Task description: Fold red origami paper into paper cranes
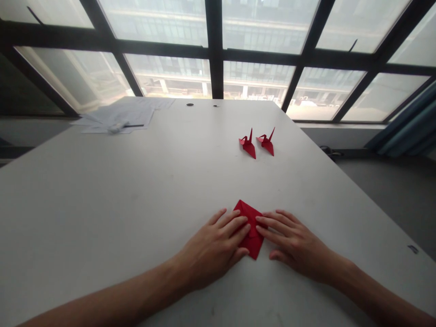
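A folded piece of red origami paper (252,230) lies flat on the white table (153,181), turned roughly like a diamond with crease lines on its top. My left hand (221,238) rests over its left side, fingers stretched out and the tips pressing on the paper. From the other side, my right hand (289,238) touches the right edge with its fingertips; its thumb lies apart on the table. Both hands are open, and they cover the paper's left and right corners. Beyond them stand two finished red paper cranes, a left crane (248,144) and a right crane (267,142).
Loose white paper sheets (136,111) lie at the far left, with a crumpled clear item (117,127) and a dark pen-like stick (134,126) on them. A small dark mark or tag (413,249) sits near the right edge. Windows rise behind the table.
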### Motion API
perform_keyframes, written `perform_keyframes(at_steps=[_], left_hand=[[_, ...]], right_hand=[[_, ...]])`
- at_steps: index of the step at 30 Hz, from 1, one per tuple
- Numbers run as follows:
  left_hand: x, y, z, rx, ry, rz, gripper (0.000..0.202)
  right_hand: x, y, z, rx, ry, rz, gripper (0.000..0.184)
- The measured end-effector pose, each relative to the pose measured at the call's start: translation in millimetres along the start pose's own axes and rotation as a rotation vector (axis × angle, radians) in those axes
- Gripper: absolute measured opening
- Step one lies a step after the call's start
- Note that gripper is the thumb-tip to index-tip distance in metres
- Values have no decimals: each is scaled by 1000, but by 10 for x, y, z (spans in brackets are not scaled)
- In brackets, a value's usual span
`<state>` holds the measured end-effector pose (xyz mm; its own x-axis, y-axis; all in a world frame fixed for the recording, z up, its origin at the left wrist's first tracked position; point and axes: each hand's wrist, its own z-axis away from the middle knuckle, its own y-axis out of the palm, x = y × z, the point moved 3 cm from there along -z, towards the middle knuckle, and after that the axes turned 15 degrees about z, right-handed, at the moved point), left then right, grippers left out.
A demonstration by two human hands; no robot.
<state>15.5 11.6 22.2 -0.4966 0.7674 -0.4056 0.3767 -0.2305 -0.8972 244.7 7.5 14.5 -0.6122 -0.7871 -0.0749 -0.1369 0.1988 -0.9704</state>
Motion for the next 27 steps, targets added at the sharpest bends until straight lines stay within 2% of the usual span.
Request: perform_keyframes(at_steps=[6, 19, 25, 27], left_hand=[[13, 22, -8, -45, 37, 58, 36], [39, 47, 6, 11, 51, 18, 38], [49, 44, -5, 25, 49, 21, 38], [52, 47, -7, 20, 48, 15, 38]], right_hand=[[40, -57, -9, -3, 18, -27, 45], [17, -63, 6, -62, 32, -42, 34], [40, -52, -72, -192, 128, -125, 21], [56, -54, -126, -190, 130, -107, 17]])
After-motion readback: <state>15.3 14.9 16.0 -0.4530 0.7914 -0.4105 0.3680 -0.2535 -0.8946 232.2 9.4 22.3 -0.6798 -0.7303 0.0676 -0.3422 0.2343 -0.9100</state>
